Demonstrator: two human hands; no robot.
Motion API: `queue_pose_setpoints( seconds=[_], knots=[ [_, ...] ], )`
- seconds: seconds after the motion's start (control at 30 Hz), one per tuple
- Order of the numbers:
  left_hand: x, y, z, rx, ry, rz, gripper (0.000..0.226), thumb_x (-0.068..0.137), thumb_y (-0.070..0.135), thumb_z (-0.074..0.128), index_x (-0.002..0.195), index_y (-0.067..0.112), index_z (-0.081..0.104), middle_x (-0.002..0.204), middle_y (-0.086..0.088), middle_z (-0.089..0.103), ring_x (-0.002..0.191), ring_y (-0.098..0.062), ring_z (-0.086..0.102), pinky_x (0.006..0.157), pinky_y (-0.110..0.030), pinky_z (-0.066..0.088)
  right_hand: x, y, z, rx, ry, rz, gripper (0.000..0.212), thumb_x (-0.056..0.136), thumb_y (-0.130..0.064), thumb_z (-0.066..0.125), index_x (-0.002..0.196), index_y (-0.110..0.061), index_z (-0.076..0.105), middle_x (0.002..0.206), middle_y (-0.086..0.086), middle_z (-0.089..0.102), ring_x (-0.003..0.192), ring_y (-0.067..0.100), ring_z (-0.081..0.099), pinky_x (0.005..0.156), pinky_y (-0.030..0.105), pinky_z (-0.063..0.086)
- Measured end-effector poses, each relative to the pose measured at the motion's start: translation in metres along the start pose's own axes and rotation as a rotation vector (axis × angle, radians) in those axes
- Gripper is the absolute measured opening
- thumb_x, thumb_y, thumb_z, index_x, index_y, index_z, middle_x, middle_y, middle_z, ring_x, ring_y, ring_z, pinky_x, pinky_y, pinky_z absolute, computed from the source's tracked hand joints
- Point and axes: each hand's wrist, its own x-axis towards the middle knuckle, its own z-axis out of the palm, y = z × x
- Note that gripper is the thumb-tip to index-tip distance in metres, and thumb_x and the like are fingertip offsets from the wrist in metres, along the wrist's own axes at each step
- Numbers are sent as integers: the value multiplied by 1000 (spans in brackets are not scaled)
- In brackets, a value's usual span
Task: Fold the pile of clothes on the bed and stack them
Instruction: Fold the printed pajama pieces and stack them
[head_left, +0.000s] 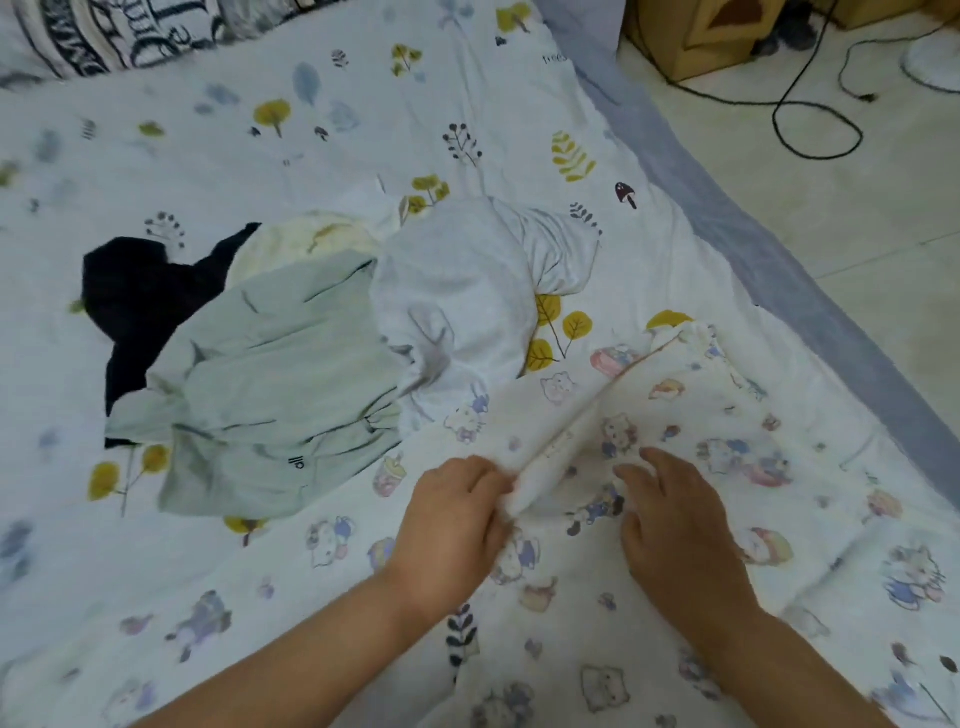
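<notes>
A white garment printed with cartoon cats (691, 431) lies spread across the near right of the bed. My left hand (452, 525) pinches a raised fold of this garment at its near end; the fold runs away toward the upper right. My right hand (675, 525) lies on the garment just right of the fold, fingers spread and resting on the cloth. Behind them sits the pile: a pale green garment (270, 384), a black garment (140, 296) under it at the left, a cream piece (306, 241) and a white-grey garment (467, 291).
The bed sheet (208, 130) is white with leaf and tree prints. A black-and-white lettered pillow (109, 31) lies at the far left. The bed's grey edge (779, 260) runs down the right side. Beyond it on the floor lie a black cable (810, 119) and cardboard boxes (711, 31).
</notes>
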Motion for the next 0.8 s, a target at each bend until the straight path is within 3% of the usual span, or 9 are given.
queue_pose_setpoints(
  seconds=[0.13,0.2,0.3,0.4,0.47,0.53,0.67,0.73,0.8],
  knots=[
    [-57,-52,-16,109,12,-188,26,68,11,69,93,5,69,97,-14,66,84,-32,65,71,-36,51,3,-49,12,-55,-85,-146,52,42,5,85,92,2,70,94,24,66,84,41,67,71,49,54],
    [-82,-75,-24,126,-21,-283,30,71,25,63,93,5,69,97,-15,65,83,-34,65,70,-38,53,9,-75,19,-89,-157,-174,61,49,0,84,107,-1,67,111,28,61,99,43,62,82,51,51],
    [-119,-104,-26,198,-138,-389,59,53,45,84,94,7,65,98,-14,64,85,-35,66,68,-42,52,15,-106,40,-232,-337,-256,79,86,-16,56,150,-21,10,156,15,2,144,31,6,116,46,10],
    [-155,-126,-21,268,-367,-503,93,56,71,68,124,10,50,139,-19,43,128,-41,42,97,-54,37,21,-123,55,-361,-439,-309,79,94,-22,46,149,-25,-11,155,11,-20,143,27,-17,115,47,-7],
    [-176,-137,-24,357,-467,-480,100,49,70,72,128,14,47,145,-19,37,130,-46,37,98,-59,38,25,-131,57,-383,-457,-313,65,95,-18,42,149,-24,6,156,12,-12,144,27,-12,116,47,-3],
    [-192,-143,-32,409,-470,-419,85,30,54,87,104,16,66,121,-16,62,105,-42,62,75,-51,56,28,-134,55,-416,-419,-342,45,96,-18,36,140,-22,32,156,9,9,145,26,3,116,44,5],
    [-210,-169,-55,-34,-264,-527,28,84,21,66,111,19,65,108,4,66,99,-16,61,84,-21,44,35,-139,42,-396,-476,-347,24,95,-21,39,116,-28,48,123,0,52,123,21,44,111,38,20],
    [-207,-184,-81,-381,-181,-678,14,88,2,55,87,12,64,75,5,60,70,-10,53,71,-25,43,43,-144,29,-241,-447,-321,12,98,-27,37,96,-24,49,94,0,62,91,20,56,83,34,39],
    [-202,-203,-111,-614,-93,-738,18,88,-3,55,77,10,62,63,2,57,59,-7,49,61,-21,40,54,-150,18,-54,-441,-270,23,96,-31,43,78,-18,49,72,0,59,68,17,53,57,31,35]
  ],
)
